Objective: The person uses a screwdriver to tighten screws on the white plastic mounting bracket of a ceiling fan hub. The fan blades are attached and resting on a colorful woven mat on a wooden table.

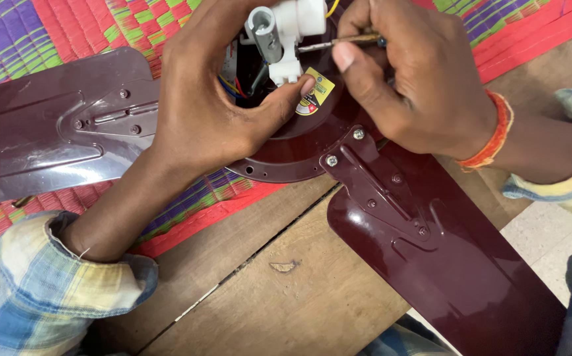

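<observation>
A maroon ceiling fan lies flat, its round motor housing (299, 155) in the upper middle. One blade (42, 128) reaches left, another blade (444, 264) reaches to the lower right. My left hand (213, 99) curls around the hub, thumb pressed near a yellow sticker (317, 93), next to a white plastic part (296, 26) and a grey shaft (264, 33). Coloured wires (230, 86) show inside the hub. My right hand (411, 79) pinches a thin screwdriver (329, 43) whose tip meets the white part. An orange thread band (497, 132) circles that wrist.
A woven mat (48, 33) in red, green and purple lies under the fan's upper part. Brown wooden boards (279, 283) lie below, with a seam between them. Pale floor tile (556, 244) shows at right. Both my arms wear checked sleeves (48, 283).
</observation>
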